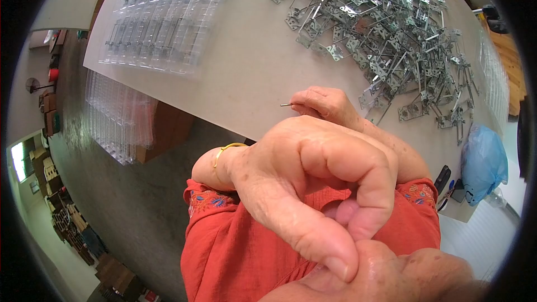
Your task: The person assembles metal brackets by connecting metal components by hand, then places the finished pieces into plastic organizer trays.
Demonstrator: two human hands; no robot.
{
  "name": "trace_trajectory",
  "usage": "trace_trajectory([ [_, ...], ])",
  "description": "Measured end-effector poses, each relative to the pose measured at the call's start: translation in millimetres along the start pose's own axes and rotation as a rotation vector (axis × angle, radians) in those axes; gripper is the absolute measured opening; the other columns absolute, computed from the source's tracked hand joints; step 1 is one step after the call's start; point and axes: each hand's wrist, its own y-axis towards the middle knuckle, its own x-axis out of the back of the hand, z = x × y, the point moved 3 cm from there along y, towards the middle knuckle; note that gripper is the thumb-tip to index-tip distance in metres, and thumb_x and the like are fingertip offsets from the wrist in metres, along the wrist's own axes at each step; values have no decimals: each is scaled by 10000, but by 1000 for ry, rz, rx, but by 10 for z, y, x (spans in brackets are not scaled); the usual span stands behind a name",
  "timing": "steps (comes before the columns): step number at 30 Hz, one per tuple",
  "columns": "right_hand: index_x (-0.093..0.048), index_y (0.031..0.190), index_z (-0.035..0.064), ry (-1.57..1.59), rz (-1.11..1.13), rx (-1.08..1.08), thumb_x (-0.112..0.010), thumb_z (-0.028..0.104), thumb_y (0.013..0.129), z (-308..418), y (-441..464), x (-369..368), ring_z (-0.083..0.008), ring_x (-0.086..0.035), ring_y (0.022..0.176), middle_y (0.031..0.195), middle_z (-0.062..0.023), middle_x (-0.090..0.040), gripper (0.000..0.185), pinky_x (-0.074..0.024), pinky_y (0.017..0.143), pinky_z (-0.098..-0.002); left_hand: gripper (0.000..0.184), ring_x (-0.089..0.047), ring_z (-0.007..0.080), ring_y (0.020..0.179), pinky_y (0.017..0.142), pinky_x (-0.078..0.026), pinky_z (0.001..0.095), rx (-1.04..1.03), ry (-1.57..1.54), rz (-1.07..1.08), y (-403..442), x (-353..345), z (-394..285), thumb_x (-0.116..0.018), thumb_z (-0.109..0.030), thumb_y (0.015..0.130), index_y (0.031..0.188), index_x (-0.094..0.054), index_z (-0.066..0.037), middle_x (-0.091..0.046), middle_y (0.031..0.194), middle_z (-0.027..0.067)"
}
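Note:
Large and close to the camera, my left hand (319,173) is raised over the red shirt (235,246), with a gold bracelet (224,152) at its wrist. Its thumb and fingers are curled together in a pinch against blurred skin at the lower edge; what they hold, if anything, is hidden. Beyond it, my right hand (324,103) is above the pale table (240,78), its fingers closed on a thin metal pin (286,105) whose tip sticks out to the left. Right of that hand lies a big tangled pile of metal brackets (391,39).
Clear plastic trays (162,22) with metal parts lie on the table's left. More clear trays (120,114) are stacked below the edge beside a brown box (168,131). A blue plastic bag (484,162) and a black object (442,179) sit at the right.

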Motion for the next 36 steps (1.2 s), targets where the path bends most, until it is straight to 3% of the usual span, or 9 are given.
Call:
trace_trajectory([
  [9,-711,1041,57,4,1,7,-747,70,917,0,4,3,-311,-717,798,914,-118,-729,129,-579,675,-398,403,-610,197,755,618,-500,292,-33,-23,18,10,-29,53,-868,-314,906,922,-702,53,-654,901,120],
  [15,-706,1039,55,12,-5,-3,-750,71,918,14,10,2,-312,-710,791,908,-117,-724,130,-575,671,-400,396,-606,201,747,609,-499,299,125,-27,-11,19,-73,-71,-865,-313,911,899,-693,43,-642,874,117],
  [27,-710,1039,55,-3,-7,7,-753,69,917,10,9,7,-308,-712,790,898,-115,-722,130,-575,663,-402,376,-582,194,709,589,-488,304,141,-50,-9,5,-64,-66,-880,-284,898,881,-676,31,-623,864,115],
  [30,-710,1040,52,3,-3,11,-752,70,917,13,11,12,-309,-715,799,904,-117,-723,131,-577,670,-404,361,-580,195,702,588,-496,308,115,-80,4,-5,-58,-51,-877,-264,902,894,-670,32,-618,883,119],
  [33,-708,1031,57,41,0,15,-747,61,915,26,14,27,-318,-716,810,921,-121,-727,122,-579,682,-399,335,-582,199,697,593,-513,309,-44,-95,23,11,18,51,-874,-226,904,914,-659,30,-609,909,117],
  [36,-713,1034,69,108,-109,113,-737,49,914,19,24,-32,-336,-712,819,938,-128,-730,124,-577,692,-389,307,-550,184,683,587,-504,355,40,-96,-271,-55,82,6,-639,-301,1068,984,-616,-7,-537,877,63],
])
